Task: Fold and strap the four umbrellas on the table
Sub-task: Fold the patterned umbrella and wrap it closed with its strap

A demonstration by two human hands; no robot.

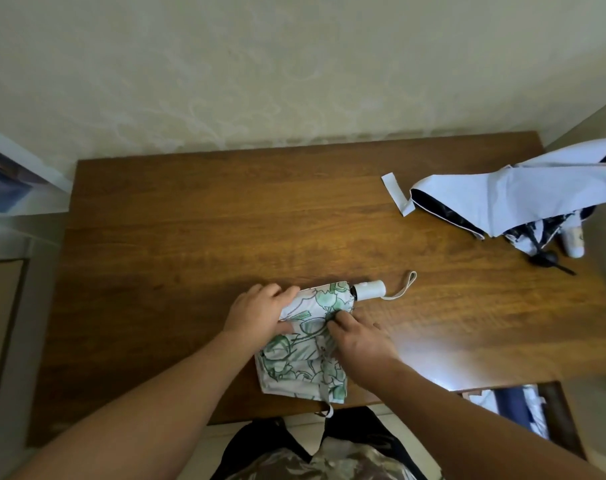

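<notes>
Left hand (260, 315) grips the floral umbrella (305, 341) at the table's (190, 220) near edge; right hand (357, 341) pinches a canopy pleat. Releasing early would likely let the folds spring loose.

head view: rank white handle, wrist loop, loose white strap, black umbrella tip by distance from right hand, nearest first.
From the right hand:
1. white handle, just above it
2. wrist loop, right of handle
3. loose white strap, far right
4. black umbrella tip, right edge

Soft, dim light; glare streaks the table (433, 341) at right, and the wide-angle edges bow.
</notes>
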